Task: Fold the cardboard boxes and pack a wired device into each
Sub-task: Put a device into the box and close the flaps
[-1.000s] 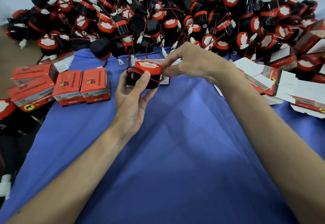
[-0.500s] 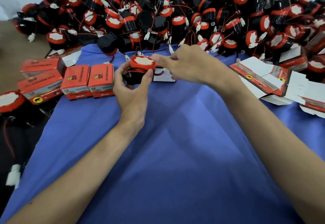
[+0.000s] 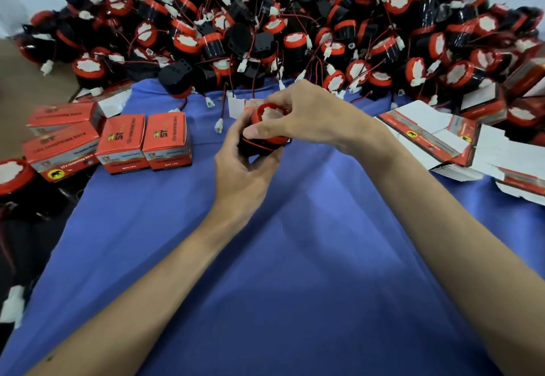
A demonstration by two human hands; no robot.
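Our left hand grips a device from below and from the left, with fingers and thumb curled round its black body. Our right hand reaches over it from the right. Its thumb presses on the red band at the near side, and its fingers arch over the red top rim. Both hands hold this one device, over the blue cloth and a little far of the middle. A thin red wire lies round the body; we cannot tell where its end goes.

Along the far edge, a pile of the same black-and-red devices fills the whole width, tangled with red wires and white plugs. On the left stand two folded red boxes, side by side and touching. Two more boxes lie further left, one partly over the other. On the right, flat blanks lie stacked, with white insides and red printed panels showing.

Just left of the hands, a white connector lies on the cloth, its wire running far toward the pile. Just beyond the hands lies a white and red sheet, partly hidden by them. At the left edge, off the cloth, a loose device shows its white top.
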